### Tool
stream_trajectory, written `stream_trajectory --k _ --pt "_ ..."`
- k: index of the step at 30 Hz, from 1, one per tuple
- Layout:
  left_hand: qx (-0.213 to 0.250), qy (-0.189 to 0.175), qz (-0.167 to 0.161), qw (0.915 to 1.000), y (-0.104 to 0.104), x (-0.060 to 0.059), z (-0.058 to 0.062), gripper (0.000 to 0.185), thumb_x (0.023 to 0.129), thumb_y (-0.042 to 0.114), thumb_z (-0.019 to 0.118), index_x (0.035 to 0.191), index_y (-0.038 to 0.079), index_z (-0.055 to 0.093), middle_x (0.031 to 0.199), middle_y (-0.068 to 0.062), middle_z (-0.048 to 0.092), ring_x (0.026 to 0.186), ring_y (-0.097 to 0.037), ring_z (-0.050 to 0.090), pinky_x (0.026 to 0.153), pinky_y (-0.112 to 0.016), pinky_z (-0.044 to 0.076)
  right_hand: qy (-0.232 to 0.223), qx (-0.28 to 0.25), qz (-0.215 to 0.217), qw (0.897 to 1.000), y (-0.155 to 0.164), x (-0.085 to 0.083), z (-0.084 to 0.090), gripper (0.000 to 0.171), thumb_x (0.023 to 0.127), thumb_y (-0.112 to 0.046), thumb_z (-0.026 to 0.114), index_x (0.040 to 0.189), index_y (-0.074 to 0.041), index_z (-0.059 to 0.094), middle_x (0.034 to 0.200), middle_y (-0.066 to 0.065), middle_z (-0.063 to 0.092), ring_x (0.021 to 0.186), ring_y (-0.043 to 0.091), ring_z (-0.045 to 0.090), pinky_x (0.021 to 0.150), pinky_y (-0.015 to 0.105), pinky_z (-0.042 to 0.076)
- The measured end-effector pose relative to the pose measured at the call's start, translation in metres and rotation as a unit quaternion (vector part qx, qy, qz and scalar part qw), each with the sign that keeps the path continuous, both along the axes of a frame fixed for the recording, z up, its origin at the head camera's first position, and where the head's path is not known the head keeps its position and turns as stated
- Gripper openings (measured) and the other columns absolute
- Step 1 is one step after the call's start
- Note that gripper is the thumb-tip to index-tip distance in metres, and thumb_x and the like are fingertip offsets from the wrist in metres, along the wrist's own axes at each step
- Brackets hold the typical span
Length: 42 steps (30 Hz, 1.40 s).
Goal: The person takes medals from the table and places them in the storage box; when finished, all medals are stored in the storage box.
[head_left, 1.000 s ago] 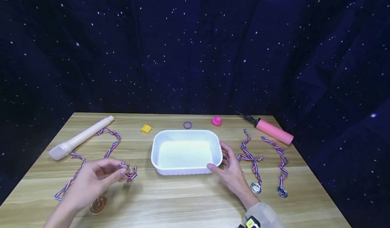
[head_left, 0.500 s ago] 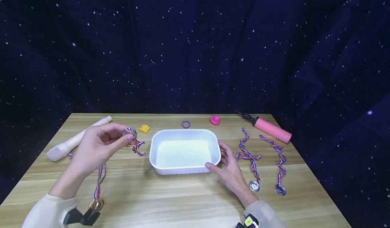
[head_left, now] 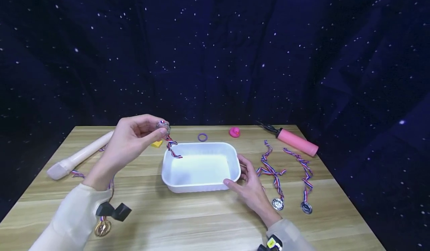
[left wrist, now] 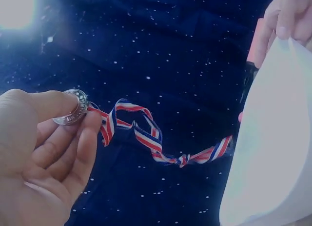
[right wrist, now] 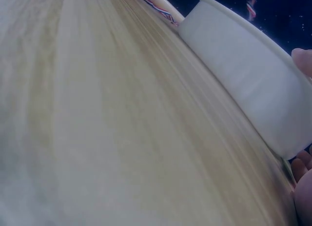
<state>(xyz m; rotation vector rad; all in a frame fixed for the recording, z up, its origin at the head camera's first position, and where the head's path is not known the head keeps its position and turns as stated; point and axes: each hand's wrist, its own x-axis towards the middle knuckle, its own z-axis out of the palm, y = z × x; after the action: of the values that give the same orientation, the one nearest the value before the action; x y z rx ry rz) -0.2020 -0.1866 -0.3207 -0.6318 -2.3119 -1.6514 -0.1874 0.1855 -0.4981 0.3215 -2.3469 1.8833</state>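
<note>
Between thumb and fingers of my left hand (head_left: 134, 139) a silver medal (left wrist: 73, 109) is pinched by its disc. Its twisted red, white and blue ribbon (left wrist: 146, 133) trails from the hand, hanging over the left back rim of a white plastic basin (head_left: 198, 187) in the head view. My right hand (head_left: 251, 189) grips the basin's right front corner, thumb on the rim and fingers around the outer side. The basin stands upright on the wooden table, seen from its side in the right wrist view.
A white microphone (head_left: 80, 156) and a gold medal (head_left: 102, 228) lie left. A partly hidden yellow block (head_left: 156, 144), purple ring (head_left: 202, 137) and pink rubber duck (head_left: 234, 132) sit behind the basin. Right are two silver medals (head_left: 277, 204) with ribbons and a pink hand pump (head_left: 298, 142).
My left hand has risen and moved right with the medal, from above the table's left side to the basin's left back edge. My right hand stays on the basin.
</note>
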Motion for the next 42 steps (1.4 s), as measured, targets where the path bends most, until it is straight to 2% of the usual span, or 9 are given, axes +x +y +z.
stream_trajectory --k 4,7,11,14,18,24,27,33,42 --pt "-0.021 -0.003 0.015 0.9996 0.005 -0.007 -0.006 0.013 0.102 0.014 0.084 0.113 0.008 0.082 0.1 -0.003 0.083 0.08 -0.011 0.073 0.064 -0.021 0.057 0.001 0.0 0.002 1.0 -0.002 -0.001 0.001 0.102 0.086 -0.013 0.097 0.17 -0.012 0.039 0.162 0.014 0.056 0.141 0.032 0.06 0.112 0.03 0.054" --pt "-0.027 -0.01 0.011 0.9995 0.007 -0.012 -0.016 0.011 0.101 0.014 0.084 0.111 0.01 0.083 0.101 -0.004 0.083 0.08 -0.013 0.073 0.065 -0.021 0.057 0.001 0.0 0.004 1.0 -0.003 -0.001 0.001 0.103 0.085 -0.013 0.098 0.17 -0.012 0.039 0.161 0.015 0.057 0.14 0.032 0.06 0.111 0.029 0.054" --pt "-0.027 -0.031 -0.011 0.9991 0.012 -0.017 -0.032 0.012 0.101 0.012 0.084 0.113 0.009 0.082 0.104 -0.007 0.083 0.087 -0.02 0.076 0.074 -0.023 0.062 0.004 0.0 0.002 1.0 -0.003 -0.002 0.001 0.102 0.085 -0.013 0.097 0.17 -0.012 0.039 0.16 0.016 0.057 0.14 0.033 0.061 0.112 0.033 0.055" --pt "-0.033 -0.056 -0.021 0.9977 0.014 -0.019 -0.048 0.015 0.102 0.01 0.083 0.116 0.008 0.082 0.104 -0.008 0.082 0.09 -0.024 0.077 0.074 -0.023 0.063 0.004 0.002 0.002 1.0 -0.004 -0.002 0.0 0.102 0.086 -0.014 0.097 0.17 -0.012 0.039 0.16 0.017 0.057 0.14 0.034 0.061 0.113 0.036 0.055" --pt "-0.054 -0.083 -0.009 0.995 0.018 -0.02 -0.068 0.017 0.101 0.012 0.083 0.118 0.011 0.081 0.102 -0.005 0.083 0.09 -0.026 0.074 0.072 -0.024 0.059 0.0 0.004 0.003 1.0 -0.005 -0.001 -0.001 0.102 0.086 -0.015 0.097 0.17 -0.011 0.038 0.159 0.017 0.058 0.14 0.034 0.061 0.112 0.036 0.054" --pt "-0.067 -0.079 0.001 0.9946 0.025 -0.02 -0.088 0.023 0.099 0.009 0.085 0.12 0.013 0.077 0.099 -0.002 0.084 0.087 -0.022 0.073 0.071 -0.026 0.055 -0.001 0.006 0.003 1.0 -0.007 0.0 -0.001 0.103 0.086 -0.014 0.097 0.17 -0.01 0.038 0.159 0.017 0.059 0.14 0.034 0.061 0.114 0.039 0.055" --pt "-0.072 -0.08 -0.011 0.9942 0.027 -0.02 -0.095 0.025 0.097 0.006 0.087 0.119 0.013 0.078 0.096 -0.002 0.083 0.085 -0.018 0.077 0.069 -0.025 0.058 -0.001 0.009 0.0 1.0 -0.007 0.0 -0.001 0.103 0.086 -0.015 0.097 0.17 -0.01 0.038 0.158 0.017 0.06 0.139 0.035 0.061 0.114 0.04 0.055" --pt "-0.135 -0.055 -0.023 0.989 0.032 -0.022 -0.103 0.024 0.091 0.008 0.093 0.109 0.017 0.079 0.091 0.007 0.082 0.083 -0.013 0.079 0.075 -0.028 0.065 -0.007 0.013 -0.009 1.0 -0.007 0.0 -0.001 0.104 0.085 -0.016 0.098 0.17 -0.011 0.038 0.159 0.016 0.059 0.14 0.033 0.061 0.112 0.034 0.055" --pt "-0.223 -0.022 -0.052 0.9733 0.035 -0.026 -0.107 0.02 0.085 0.005 0.097 0.095 0.015 0.081 0.084 0.008 0.08 0.075 -0.006 0.076 0.068 -0.025 0.064 -0.011 0.015 -0.014 1.0 -0.002 0.001 0.0 0.104 0.086 -0.016 0.098 0.17 -0.012 0.038 0.158 0.016 0.059 0.139 0.032 0.061 0.112 0.033 0.055"
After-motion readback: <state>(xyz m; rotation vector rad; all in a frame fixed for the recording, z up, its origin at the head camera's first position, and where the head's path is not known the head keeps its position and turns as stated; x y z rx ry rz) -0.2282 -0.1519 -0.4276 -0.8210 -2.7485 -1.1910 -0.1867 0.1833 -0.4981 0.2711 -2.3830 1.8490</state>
